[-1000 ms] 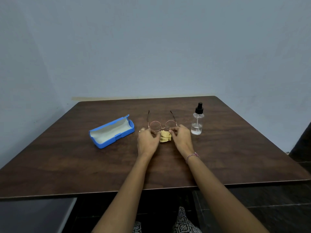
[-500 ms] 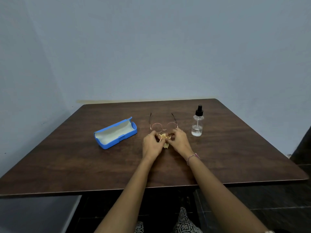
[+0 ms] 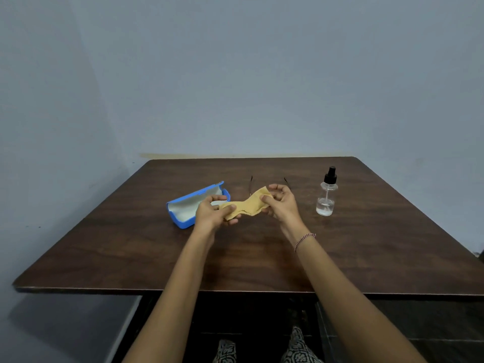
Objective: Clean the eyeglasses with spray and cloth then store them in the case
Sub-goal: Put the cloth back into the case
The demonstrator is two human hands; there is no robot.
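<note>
A yellow cloth (image 3: pixel 247 205) is stretched between my two hands above the table. My left hand (image 3: pixel 213 212) pinches its left end and my right hand (image 3: pixel 279 203) pinches its right end. Behind the cloth lie the thin-framed eyeglasses (image 3: pixel 251 183); only the two temple arms show, the lenses are hidden by the cloth and my right hand. An open blue case (image 3: pixel 188 205) with a pale lining rests on the table to the left, partly behind my left hand. A clear spray bottle (image 3: pixel 326 197) with a black nozzle stands upright to the right.
Everything sits on a dark brown wooden table (image 3: pixel 262 258) pushed against a pale blue wall. The near table edge crosses above my knees. A dark floor shows below at the right.
My hands have lifted the folded cloth off the table and pulled it open between them, moving apart. The camera has tilted, so the table sits lower in view.
</note>
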